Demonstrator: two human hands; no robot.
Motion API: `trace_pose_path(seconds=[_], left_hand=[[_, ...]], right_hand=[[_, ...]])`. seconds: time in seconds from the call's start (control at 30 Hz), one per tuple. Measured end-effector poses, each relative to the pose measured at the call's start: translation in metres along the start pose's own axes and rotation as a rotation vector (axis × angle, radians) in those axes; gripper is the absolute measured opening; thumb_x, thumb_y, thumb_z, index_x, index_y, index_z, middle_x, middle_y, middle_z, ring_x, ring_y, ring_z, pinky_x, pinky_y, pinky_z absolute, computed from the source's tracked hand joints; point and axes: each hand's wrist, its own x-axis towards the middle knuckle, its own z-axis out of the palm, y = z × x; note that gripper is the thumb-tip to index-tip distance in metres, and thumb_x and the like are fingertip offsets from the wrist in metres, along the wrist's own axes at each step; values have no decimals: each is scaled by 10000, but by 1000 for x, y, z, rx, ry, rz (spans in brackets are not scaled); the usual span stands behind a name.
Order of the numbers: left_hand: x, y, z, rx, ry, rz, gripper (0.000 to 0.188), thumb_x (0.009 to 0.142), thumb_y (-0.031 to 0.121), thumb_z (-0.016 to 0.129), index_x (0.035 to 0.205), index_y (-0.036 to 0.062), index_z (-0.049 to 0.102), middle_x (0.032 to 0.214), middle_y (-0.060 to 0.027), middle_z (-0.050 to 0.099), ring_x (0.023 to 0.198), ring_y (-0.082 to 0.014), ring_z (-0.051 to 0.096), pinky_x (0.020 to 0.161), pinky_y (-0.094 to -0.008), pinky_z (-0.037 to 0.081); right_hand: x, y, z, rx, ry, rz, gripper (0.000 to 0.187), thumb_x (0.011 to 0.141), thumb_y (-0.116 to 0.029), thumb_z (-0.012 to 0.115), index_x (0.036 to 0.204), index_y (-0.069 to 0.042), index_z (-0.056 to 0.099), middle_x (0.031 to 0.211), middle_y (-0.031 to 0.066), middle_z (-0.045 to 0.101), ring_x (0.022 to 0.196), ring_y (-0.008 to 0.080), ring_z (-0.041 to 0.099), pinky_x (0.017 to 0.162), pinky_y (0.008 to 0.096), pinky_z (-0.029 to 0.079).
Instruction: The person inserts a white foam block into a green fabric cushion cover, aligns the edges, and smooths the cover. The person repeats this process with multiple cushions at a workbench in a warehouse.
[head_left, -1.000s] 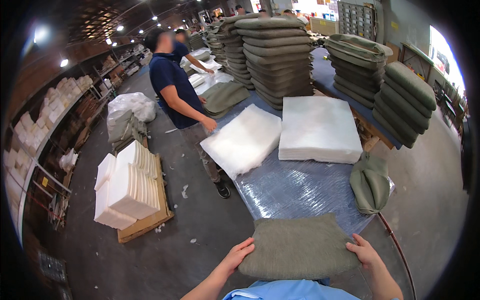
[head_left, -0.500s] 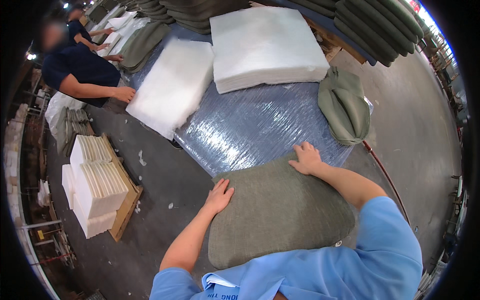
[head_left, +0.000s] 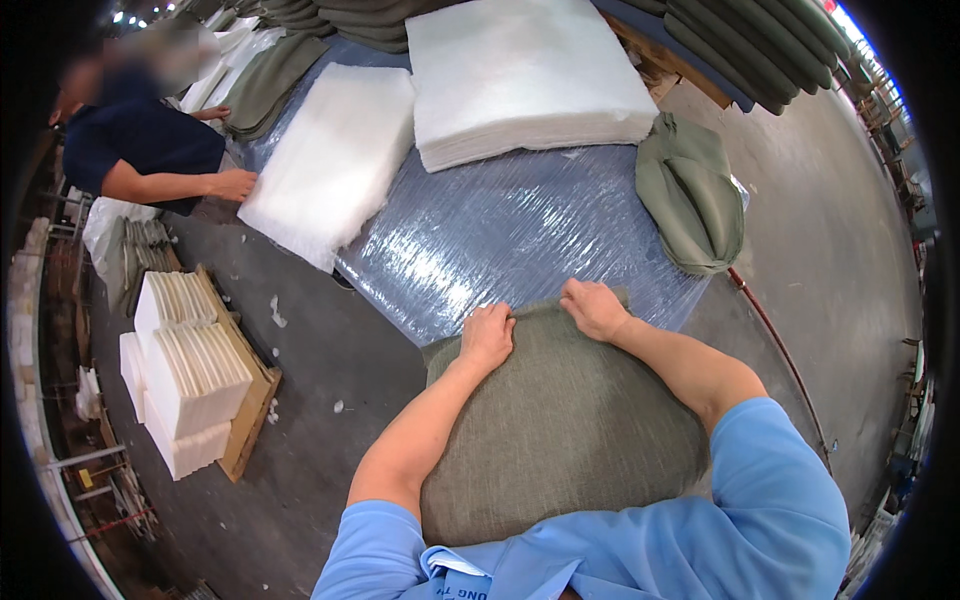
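A grey-green fabric cushion cover [head_left: 560,430] lies against my front, its far edge resting on the plastic-wrapped table. Along that far edge, my left hand [head_left: 487,336] is closed with curled fingers on the fabric, left of the middle. A short way to its right, my right hand [head_left: 594,309] also pinches the edge. Between the two hands a stretch of the hem shows. What fills the cover, if anything, is hidden inside it.
A thick stack of white wadding [head_left: 530,85] and a single white wadding sheet [head_left: 330,160] lie on the table [head_left: 480,245]. An olive cover [head_left: 692,195] hangs at the right corner. A co-worker's hand [head_left: 234,185] touches the sheet. White foam blocks [head_left: 190,370] stand on a pallet at left.
My left hand has moved right and away from me along the edge, and my right hand slightly left. Both have gone from lying flat to gripping the hem.
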Motion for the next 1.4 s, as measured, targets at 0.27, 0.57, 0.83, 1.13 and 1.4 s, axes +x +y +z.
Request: trace_pose_path(seconds=[0.27, 0.57, 0.83, 1.13, 1.4], left_hand=[[11, -13, 13, 107, 138, 31, 243, 1063, 299, 530, 988, 69, 550, 762, -224, 712, 727, -442, 716, 670, -569, 544], [29, -27, 34, 102, 25, -7, 264, 1062, 316, 502, 1001, 65, 561, 740, -217, 715, 697, -440, 716, 647, -576, 549], [31, -28, 4, 17, -188, -68, 388, 1037, 457, 487, 1121, 100, 613, 941, -245, 736, 903, -466, 711, 838, -569, 542], [7, -41, -17, 9, -198, 80, 415, 1056, 465, 522, 1018, 75, 659, 1011, -145, 717, 1003, -384, 684, 844, -506, 537], [9, -34, -12, 91, -67, 89, 378, 1069, 456, 502, 990, 116, 647, 964, -97, 688, 945, -338, 693, 781, -486, 552]], right_hand=[[29, -31, 28, -236, -142, -40, 348, 1068, -397, 518, 1068, -80, 661, 1041, 170, 707, 1014, 406, 686, 895, 526, 528], [40, -19, 48, -233, -69, -19, 316, 1057, -369, 533, 1016, -76, 643, 953, 179, 700, 922, 389, 701, 778, 500, 551], [43, -17, 33, -196, -100, -92, 355, 1063, -396, 523, 1009, -68, 648, 976, 191, 709, 965, 413, 685, 838, 530, 539], [21, 8, 7, -289, -38, -157, 259, 988, -362, 624, 984, -111, 684, 981, 139, 680, 981, 366, 671, 846, 518, 487], [29, 14, 18, -378, 21, -135, 202, 969, -324, 639, 949, -125, 668, 944, 97, 672, 939, 332, 658, 822, 491, 442]])
